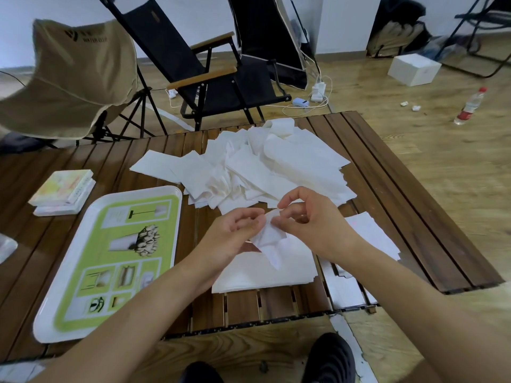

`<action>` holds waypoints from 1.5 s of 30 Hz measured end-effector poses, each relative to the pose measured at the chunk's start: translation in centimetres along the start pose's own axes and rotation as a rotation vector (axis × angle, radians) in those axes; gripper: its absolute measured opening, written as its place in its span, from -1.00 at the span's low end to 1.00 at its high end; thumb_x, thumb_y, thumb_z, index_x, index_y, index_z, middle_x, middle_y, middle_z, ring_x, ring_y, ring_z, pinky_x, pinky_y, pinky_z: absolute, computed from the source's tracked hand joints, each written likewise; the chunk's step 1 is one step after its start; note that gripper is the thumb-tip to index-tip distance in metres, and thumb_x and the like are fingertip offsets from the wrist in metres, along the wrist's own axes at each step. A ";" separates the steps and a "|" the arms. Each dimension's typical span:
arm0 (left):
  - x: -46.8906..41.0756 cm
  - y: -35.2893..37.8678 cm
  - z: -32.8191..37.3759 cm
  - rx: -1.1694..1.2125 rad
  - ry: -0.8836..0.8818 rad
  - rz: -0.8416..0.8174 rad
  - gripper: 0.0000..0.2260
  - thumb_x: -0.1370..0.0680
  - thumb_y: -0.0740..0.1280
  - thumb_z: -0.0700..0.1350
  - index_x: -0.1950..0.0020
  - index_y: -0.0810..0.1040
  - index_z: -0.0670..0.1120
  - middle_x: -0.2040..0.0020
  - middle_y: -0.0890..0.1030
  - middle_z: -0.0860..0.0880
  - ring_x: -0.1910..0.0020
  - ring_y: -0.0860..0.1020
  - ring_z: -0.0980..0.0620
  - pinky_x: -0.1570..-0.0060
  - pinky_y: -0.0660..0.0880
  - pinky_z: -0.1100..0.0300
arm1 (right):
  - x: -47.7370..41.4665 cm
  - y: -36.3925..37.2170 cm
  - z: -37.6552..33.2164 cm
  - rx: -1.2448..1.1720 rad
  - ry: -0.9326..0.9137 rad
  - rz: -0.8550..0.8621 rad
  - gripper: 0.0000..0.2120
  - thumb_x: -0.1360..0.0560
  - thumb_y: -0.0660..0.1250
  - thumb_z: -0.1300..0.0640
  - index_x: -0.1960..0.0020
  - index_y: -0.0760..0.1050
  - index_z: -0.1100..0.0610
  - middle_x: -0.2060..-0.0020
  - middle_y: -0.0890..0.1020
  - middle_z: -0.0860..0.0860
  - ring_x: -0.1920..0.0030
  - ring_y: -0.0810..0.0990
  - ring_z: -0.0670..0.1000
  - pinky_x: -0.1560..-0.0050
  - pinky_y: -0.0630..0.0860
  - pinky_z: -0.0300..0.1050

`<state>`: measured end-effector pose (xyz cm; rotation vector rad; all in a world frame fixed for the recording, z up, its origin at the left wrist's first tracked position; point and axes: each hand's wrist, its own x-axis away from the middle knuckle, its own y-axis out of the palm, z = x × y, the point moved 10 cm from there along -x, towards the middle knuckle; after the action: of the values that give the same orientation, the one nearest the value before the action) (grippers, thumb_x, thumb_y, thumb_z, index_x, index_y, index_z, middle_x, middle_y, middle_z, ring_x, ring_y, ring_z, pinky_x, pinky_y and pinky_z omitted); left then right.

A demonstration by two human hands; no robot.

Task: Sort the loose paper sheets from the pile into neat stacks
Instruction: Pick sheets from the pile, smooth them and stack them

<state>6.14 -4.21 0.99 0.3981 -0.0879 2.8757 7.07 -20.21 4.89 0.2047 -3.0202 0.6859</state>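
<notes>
A big loose pile of white paper sheets (265,164) covers the far middle of the slatted wooden table (392,189). Just in front of it, my left hand (232,239) and my right hand (309,217) both pinch one small crumpled white sheet (269,236), held a little above a flat stack of white sheets (276,272) near the front edge. A second stack of sheets (373,233) lies to the right of my right hand, partly hidden by my forearm.
A white tray with a green printed inset (116,258) lies at the front left. Two stacked booklets (63,192) sit beyond it. Folding chairs (215,67) stand behind the table. A water bottle (470,106) and a white box (413,69) are on the floor at right.
</notes>
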 end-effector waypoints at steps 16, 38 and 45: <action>1.2 -2.1 3.9 -0.418 0.338 0.316 -0.95 -0.56 0.46 -0.01 0.04 0.66 0.04 0.14 0.67 0.21 0.14 0.61 0.24 0.17 0.48 0.39 | 0.7 0.3 1.5 -0.193 0.205 -0.048 -0.69 -0.46 0.55 0.18 -0.14 0.54 0.13 0.17 0.75 0.02 0.42 0.55 -0.27 0.32 0.37 -0.41; 1.0 -0.6 2.9 -0.411 0.276 0.125 -0.80 -0.66 0.34 -0.08 -0.19 0.71 0.12 -0.09 0.72 0.16 -0.12 0.64 0.17 -0.24 0.55 0.03 | 1.3 -0.6 -1.3 -0.039 -0.002 -0.030 -0.75 -0.52 0.21 0.39 -0.03 0.38 0.05 0.11 0.76 -0.11 0.56 0.34 -0.15 0.48 0.29 -0.28; 0.8 -0.3 1.5 0.063 0.029 -0.060 -0.78 -0.68 0.25 -0.21 -0.27 0.62 -0.10 -0.15 0.71 -0.16 -0.18 0.67 -0.13 -0.12 0.62 0.13 | 1.0 -1.5 0.0 0.153 0.041 -0.163 -0.62 -0.46 0.46 -0.21 -0.20 0.51 -0.11 0.16 0.59 -0.19 0.29 0.53 -0.23 0.22 0.40 -0.35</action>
<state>5.91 -3.87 2.69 0.3638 0.0197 2.8301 6.25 -21.67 5.56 0.4303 -2.8723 0.8938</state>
